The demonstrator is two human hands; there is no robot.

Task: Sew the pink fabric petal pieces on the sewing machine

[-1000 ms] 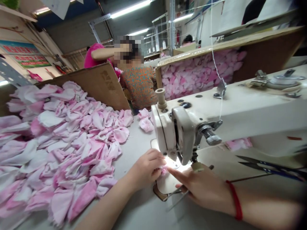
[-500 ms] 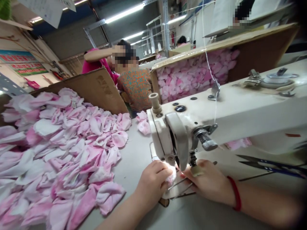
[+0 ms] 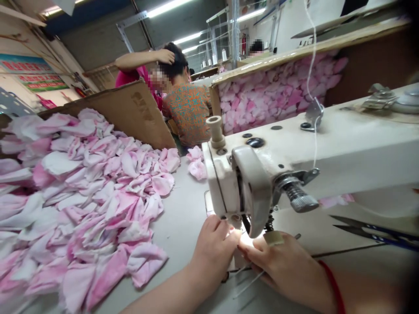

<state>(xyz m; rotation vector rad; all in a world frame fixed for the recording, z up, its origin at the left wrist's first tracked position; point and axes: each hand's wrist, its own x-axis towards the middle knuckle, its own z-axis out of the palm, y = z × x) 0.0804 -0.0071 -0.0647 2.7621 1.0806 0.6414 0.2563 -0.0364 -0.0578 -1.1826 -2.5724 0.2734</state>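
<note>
Head-camera view: at the far left a big heap of pink and white fabric petals (image 3: 81,196) lay spread over the grey tabletop (image 3: 183,218), a sign that much stock was as yet unsewn, as far as could be judged. Behind it stood a brown cardboard panel (image 3: 131,113), and past that two other people (image 3: 183,104) sat with their backs turned, one with a hand raised to the head. Nearer the middle, the left hand (image 3: 214,248) was curled narrow, fingertips pinched down at the foot of the sewing machine (image 3: 294,152), where a brightly lit scrap of fabric sat under the needle; the glare hid the piece itself. Touching it fingertip to fingertip, the right hand (image 3: 284,266), with a red band at the wrist, pressed flat and narrow on the same spot. So one piece seemed to be mid-stitch. At the far right a pair of scissors (image 3: 376,229) lay on the tabletop.

Compared with half a second earlier, both hands had closed in tighter beneath the needle, and the little pink bundle seen then was now lost in the light.
</note>
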